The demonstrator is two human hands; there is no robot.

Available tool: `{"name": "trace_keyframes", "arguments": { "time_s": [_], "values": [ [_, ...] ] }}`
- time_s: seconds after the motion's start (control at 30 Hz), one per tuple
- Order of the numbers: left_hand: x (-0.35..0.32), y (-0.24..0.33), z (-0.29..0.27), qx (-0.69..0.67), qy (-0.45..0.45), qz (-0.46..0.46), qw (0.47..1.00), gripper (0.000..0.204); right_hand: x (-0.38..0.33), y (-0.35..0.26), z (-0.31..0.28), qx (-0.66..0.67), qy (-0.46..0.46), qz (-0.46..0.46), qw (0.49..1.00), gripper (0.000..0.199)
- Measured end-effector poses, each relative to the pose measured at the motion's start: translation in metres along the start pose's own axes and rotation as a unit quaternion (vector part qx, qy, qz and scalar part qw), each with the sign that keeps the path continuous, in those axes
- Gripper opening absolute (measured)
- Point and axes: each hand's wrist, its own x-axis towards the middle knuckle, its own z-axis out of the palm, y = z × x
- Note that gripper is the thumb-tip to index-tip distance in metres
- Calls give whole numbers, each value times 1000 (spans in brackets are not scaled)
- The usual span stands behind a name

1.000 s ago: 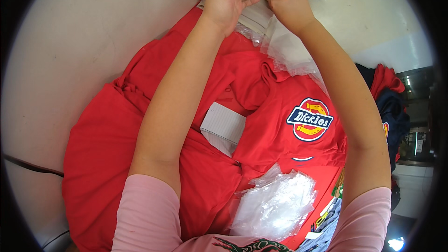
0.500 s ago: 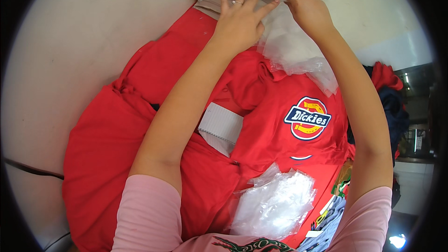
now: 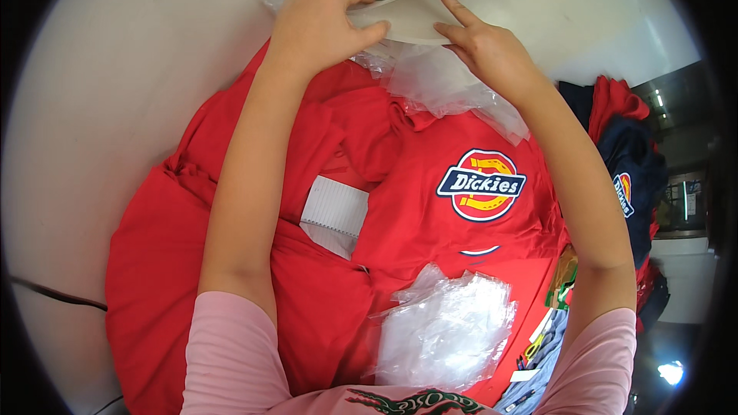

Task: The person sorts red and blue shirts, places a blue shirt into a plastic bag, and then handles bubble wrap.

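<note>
From here I'm resting the right hand (image 3: 492, 51), fingers apart, on the pale sheet (image 3: 413, 18), seemingly bracing it, the left hand's (image 3: 317, 29) hold unclear.

Both arms are stretching up toward twelve o'clock, elbows bending outward.
The left forearm (image 3: 254, 161) is slanting toward one o'clock, its hand (image 3: 321, 29) arching palm-down (some fingertips hiding from view), with the left thumb (image 3: 374, 32) pointing toward three. The right forearm (image 3: 575, 165) is leaning toward eleven, and the right hand (image 3: 492, 50) is showing its back, one finger (image 3: 457, 9) extending toward eleven, spread apart from the others.
</note>
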Motion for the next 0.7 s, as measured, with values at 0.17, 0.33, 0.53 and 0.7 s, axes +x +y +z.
{"name": "trace_keyframes", "arguments": {
  "time_s": [0.17, 0.33, 0.53, 0.7],
  "values": [
    [8, 55, -2, 165, 168, 187, 954, 54, 2, 3, 21, -32, 23, 8, 999, 31],
    [70, 6, 52, 363, 24, 202, 909, 57, 8, -6, 29, -76, 61, -6, 995, 42],
    [97, -2, 55, 379, -73, 176, 906, 61, -37, -32, -13, -46, 35, -1, 998, 50],
    [105, -16, 64, 362, -90, 175, 911, 65, -142, -22, -99, -45, 161, -15, 986, 56]
  ]
}}
